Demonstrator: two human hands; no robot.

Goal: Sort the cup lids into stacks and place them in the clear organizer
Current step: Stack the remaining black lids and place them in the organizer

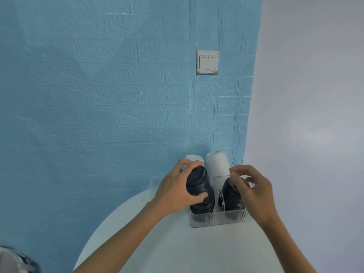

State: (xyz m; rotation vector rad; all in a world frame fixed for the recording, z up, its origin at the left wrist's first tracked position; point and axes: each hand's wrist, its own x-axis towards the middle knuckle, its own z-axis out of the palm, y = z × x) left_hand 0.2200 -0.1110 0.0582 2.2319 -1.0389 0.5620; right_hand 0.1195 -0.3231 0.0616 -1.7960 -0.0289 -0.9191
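Left hand (173, 192) around black lid stack (199, 186)

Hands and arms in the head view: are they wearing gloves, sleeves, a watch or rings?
Both are bare. The left hand and right hand show no gloves, and no rings are visible on the fingers. Wrists and forearms show no sleeves, watch, or bands down to the frame's edge.

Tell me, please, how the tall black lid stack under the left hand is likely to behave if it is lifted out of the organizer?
The black lid stack is probably light, being thin nested lids. It stands tall and leans, so it may tip or separate without the left hand around it.
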